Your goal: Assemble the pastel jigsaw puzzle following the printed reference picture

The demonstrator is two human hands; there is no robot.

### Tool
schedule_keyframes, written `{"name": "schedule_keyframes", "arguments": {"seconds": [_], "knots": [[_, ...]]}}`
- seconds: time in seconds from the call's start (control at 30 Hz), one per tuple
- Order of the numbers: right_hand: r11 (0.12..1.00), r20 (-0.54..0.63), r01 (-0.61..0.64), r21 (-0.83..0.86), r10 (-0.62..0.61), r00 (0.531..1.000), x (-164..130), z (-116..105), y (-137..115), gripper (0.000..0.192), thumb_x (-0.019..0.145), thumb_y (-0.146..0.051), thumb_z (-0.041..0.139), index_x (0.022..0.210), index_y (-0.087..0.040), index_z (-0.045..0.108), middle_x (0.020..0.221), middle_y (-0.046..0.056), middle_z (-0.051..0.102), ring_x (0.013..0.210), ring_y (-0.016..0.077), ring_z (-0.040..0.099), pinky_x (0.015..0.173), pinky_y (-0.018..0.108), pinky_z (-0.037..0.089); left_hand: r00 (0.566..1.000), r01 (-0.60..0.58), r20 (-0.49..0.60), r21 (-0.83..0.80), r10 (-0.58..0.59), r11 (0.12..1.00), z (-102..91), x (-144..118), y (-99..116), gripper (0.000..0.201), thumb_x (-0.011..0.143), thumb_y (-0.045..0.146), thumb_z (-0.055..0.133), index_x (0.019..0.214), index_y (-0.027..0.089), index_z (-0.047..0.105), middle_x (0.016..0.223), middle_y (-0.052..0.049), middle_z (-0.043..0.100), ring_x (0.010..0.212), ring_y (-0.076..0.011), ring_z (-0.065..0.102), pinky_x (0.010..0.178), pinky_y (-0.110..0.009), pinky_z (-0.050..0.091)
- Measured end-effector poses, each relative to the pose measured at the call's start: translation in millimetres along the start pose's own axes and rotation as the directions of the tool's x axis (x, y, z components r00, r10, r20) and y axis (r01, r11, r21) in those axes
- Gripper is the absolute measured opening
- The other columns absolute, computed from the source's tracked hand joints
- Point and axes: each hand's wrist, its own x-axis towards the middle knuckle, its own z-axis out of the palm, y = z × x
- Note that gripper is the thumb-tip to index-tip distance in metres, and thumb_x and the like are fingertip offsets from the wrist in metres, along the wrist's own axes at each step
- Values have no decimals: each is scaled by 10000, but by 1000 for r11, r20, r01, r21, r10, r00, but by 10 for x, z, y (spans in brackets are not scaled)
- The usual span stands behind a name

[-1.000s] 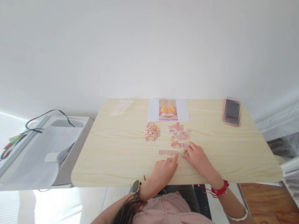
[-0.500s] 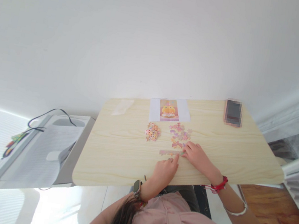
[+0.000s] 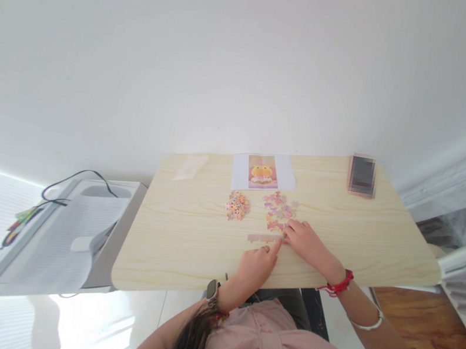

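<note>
Two hands rest on the light wooden table point(image 3: 186, 238), both at the right end of a short assembled strip of puzzle pieces point(image 3: 263, 238). The strip lies flat near the table's front edge, running left to right. The left hand point(image 3: 253, 270) lies knuckles up, its index finger extended so that the tip touches the strip's right end; the other fingers are curled loosely and hold nothing. The right hand point(image 3: 306, 241) lies palm down just beside it, fingers close together and bent toward the same end of the strip. Whether a piece sits under those fingertips cannot be told at this size.

Just behind the strip, touching the right hand's fingertips, lies a loose spread of pink pieces point(image 3: 278, 210). A smaller heap of multicoloured pieces point(image 3: 237, 205) sits to its left, apart from it. A reference picture point(image 3: 262, 171) on white paper lies at the far edge. A phone point(image 3: 362, 175), blurred, rests at the far right corner.
</note>
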Motion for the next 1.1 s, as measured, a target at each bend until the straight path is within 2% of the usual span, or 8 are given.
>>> {"name": "schedule_keyframes", "arguments": {"seconds": [0.3, 0.47, 0.57, 0.67, 0.73, 0.83, 1.1], "knots": [[998, -7, -25, 58, 26, 1000, -2, 14, -16, 79, 821, -214, 532, 841, -154, 580, 829, 71, 570, 871, 211, 521, 721, 331, 396, 999, 4, 49, -4, -4, 1000, -43, 21, 15, 441, 881, 266, 335, 1321, 231, 311, 912, -86, 630, 792, -202, 631, 613, -264, 485], [976, -38, -87, 201, 97, 995, -82, -13, -4, 85, 825, -210, 512, 799, -164, 579, 835, 63, 571, 845, 198, 528, 714, 330, 408, 999, -3, 37, -24, 4, 1000, -82, -8, 2, 451, 880, 281, 352, 1324, 231, 291, 913, -76, 635, 817, -196, 628, 633, -255, 478], [926, -99, -165, 339, 209, 973, -178, -21, 83, 114, 843, -197, 471, 856, -174, 583, 885, 59, 568, 853, 178, 539, 756, 327, 420, 999, 32, 7, -41, -32, 999, -147, -43, -113, 451, 884, 299, 350, 1326, 242, 278, 946, -72, 633, 821, -188, 625, 644, -254, 472], [872, -118, -258, 415, 333, 936, -267, -12, 193, 144, 850, -202, 448, 878, -178, 588, 889, 56, 563, 832, 175, 549, 777, 341, 428, 986, 162, -38, -49, -164, 986, -226, -76, -320, 401, 892, 303, 328, 1289, 242, 334, 1020, -76, 614, 820, -182, 620, 651, -262, 468], [847, -110, -299, 440, 381, 918, -296, -4, 245, 155, 848, -201, 441, 873, -180, 593, 884, 56, 559, 828, 180, 552, 782, 348, 432, 970, 237, -50, -49, -239, 970, -261, -93, -464, 356, 897, 307, 315, 1236, 238, 398, 1050, -79, 602, 834, -172, 614, 663, -254, 461], [822, -102, -313, 476, 406, 908, -283, 7, 270, 170, 836, -192, 439, 900, -191, 596, 904, 55, 554, 839, 180, 553, 788, 342, 438, 963, 266, -27, -54, -268, 962, -272, -108, -607, 306, 886, 303, 350, 1165, 237, 455, 1048, -68, 600, 858, -166, 604, 680, -248, 451], [788, -107, -352, 506, 462, 881, -143, 134, 264, 127, 806, -203, 465, 878, -190, 570, 910, 53, 531, 857, 180, 546, 781, 333, 443, 968, 251, 15, -99, -251, 963, -263, -100, -582, 237, 881, 279, 349, 1073, 247, 485, 1000, -35, 610, 847, -162, 601, 669, -246, 428]]}}
